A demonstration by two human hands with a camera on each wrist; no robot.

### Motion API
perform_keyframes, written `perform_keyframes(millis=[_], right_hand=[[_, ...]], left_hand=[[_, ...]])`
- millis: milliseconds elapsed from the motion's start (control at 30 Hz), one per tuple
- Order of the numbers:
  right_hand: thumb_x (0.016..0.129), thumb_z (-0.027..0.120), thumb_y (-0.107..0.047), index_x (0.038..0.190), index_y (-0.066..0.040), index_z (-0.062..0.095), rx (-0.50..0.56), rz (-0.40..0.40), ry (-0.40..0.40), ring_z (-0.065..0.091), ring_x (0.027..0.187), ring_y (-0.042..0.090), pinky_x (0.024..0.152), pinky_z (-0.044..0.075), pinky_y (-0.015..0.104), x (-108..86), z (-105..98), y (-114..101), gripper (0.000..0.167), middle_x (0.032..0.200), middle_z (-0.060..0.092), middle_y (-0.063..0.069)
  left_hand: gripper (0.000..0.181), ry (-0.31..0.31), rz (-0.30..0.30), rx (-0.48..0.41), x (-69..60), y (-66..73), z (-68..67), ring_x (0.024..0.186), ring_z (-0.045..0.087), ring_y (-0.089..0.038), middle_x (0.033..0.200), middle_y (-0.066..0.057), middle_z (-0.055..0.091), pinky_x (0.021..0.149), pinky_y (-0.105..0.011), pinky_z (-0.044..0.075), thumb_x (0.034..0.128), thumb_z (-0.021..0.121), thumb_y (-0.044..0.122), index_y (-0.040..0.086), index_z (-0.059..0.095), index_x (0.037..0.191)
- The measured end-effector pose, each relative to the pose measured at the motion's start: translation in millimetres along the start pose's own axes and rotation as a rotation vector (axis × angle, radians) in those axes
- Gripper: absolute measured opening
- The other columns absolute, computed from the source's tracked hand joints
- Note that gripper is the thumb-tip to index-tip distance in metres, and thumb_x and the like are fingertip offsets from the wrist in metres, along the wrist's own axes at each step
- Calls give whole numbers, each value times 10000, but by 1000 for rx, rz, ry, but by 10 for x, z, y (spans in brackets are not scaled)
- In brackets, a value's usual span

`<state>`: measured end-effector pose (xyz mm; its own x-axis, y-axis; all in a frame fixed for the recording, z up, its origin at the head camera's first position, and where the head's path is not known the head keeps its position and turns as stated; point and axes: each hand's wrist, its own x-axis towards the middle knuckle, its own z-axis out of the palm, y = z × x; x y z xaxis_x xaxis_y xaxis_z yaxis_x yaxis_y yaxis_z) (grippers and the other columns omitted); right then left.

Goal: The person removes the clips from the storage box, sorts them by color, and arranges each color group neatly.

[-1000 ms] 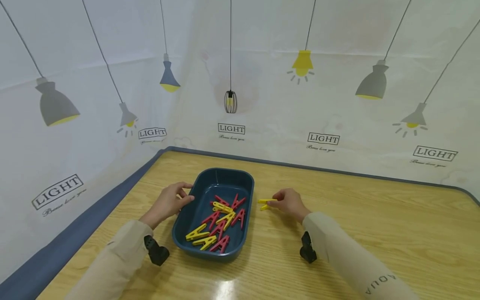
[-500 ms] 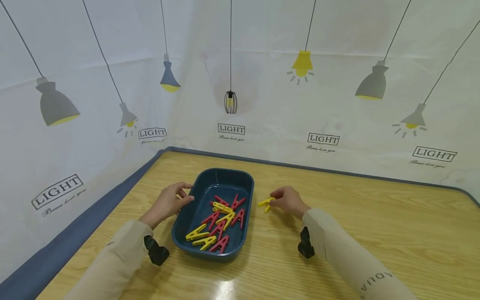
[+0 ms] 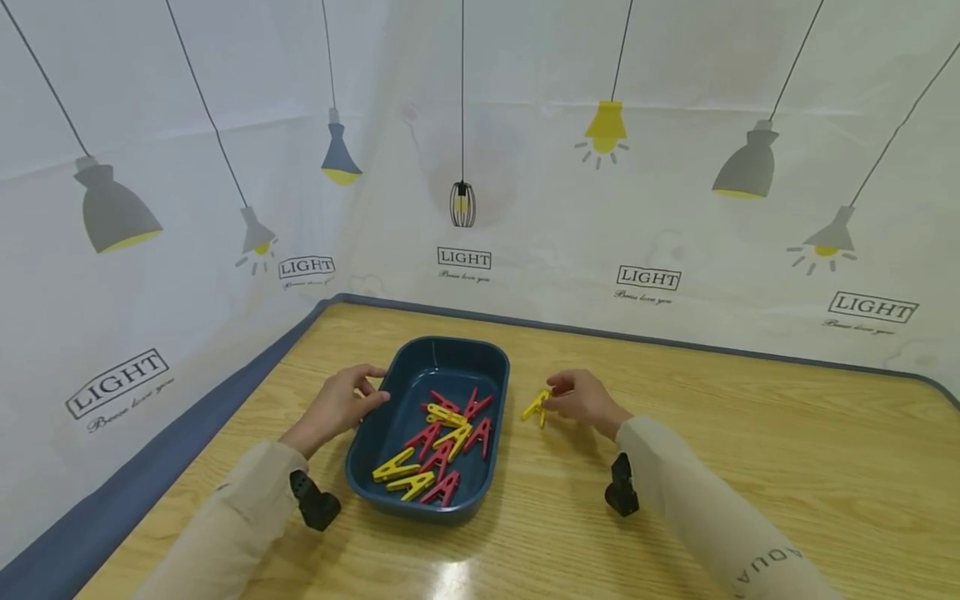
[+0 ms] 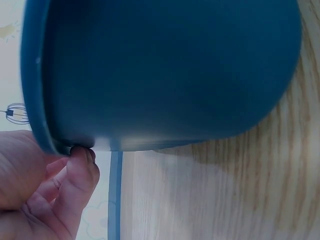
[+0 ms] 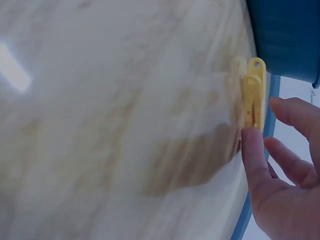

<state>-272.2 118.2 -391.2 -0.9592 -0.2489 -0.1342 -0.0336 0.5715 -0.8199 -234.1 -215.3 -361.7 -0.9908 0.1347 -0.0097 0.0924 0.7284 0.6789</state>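
Note:
The dark blue tub (image 3: 427,510) stands on the table, with several red clothespins (image 3: 437,457) and yellow clothespins (image 3: 408,485) lying loose inside. At its left side my left hand (image 3: 335,410) holds the rim, fingertips tucked under the lip in the left wrist view. Another yellow clothespin (image 3: 536,406) is at the tabletop just right of the tub. Beside it is my right hand (image 3: 587,400); in the right wrist view one fingertip touches the end of this clothespin (image 5: 254,95), while the other fingers are spread apart from it.
Wooden tabletop (image 3: 720,417) extends to the right of the tub, with a blue edge (image 3: 600,331) along the back. Behind rises a pale curtain (image 3: 540,192) printed with lamps. A black wrist camera (image 3: 621,487) sits on the right sleeve, another on the left.
The yellow clothespin by my right hand has turned and shifted slightly right, from lying sideways to slanting toward me. My right fingers have spread from it. The left hand and tub stay put.

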Motion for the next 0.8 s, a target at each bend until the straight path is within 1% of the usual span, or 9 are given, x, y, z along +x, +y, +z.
perform_keyframes(millis=[167,233,367,567,800], right_hand=[[805,630,-71,1168,84,510,-32,13,8,519,943,270,766,458,330,2,6,4,412,1051,546,188],[802,632,-66,1161,74,522,-36,30,2,521,929,250,756,462,317,12,16,-3,401,1043,552,172],[798,630,-44,1136,73,544,-48,36,-11,525,914,236,751,464,308,26,49,-12,368,1023,565,158],[810,614,-30,1134,48,564,-70,15,-22,525,927,235,766,456,313,53,73,-8,337,1022,573,145],[814,599,-11,1137,73,549,-42,-17,-39,529,927,249,737,470,312,25,66,-6,338,1014,569,168]], left_hand=[[397,0,1,1,-4,6,-3,582,514,-155,813,-101,564,484,-283,464,865,574,137,-11,477,1221],[397,-1,2,-2,-4,6,-2,572,511,-155,811,-101,565,480,-284,461,866,574,135,-10,477,1222],[393,-1,0,-6,-9,2,1,564,508,-155,807,-100,566,475,-283,458,866,572,132,-8,478,1222],[393,-1,-10,-9,-14,-5,3,579,511,-157,811,-101,562,485,-285,463,868,570,134,-7,477,1222],[395,6,-6,-3,-3,-4,3,581,512,-157,812,-99,569,492,-283,461,866,573,138,-6,480,1221]])
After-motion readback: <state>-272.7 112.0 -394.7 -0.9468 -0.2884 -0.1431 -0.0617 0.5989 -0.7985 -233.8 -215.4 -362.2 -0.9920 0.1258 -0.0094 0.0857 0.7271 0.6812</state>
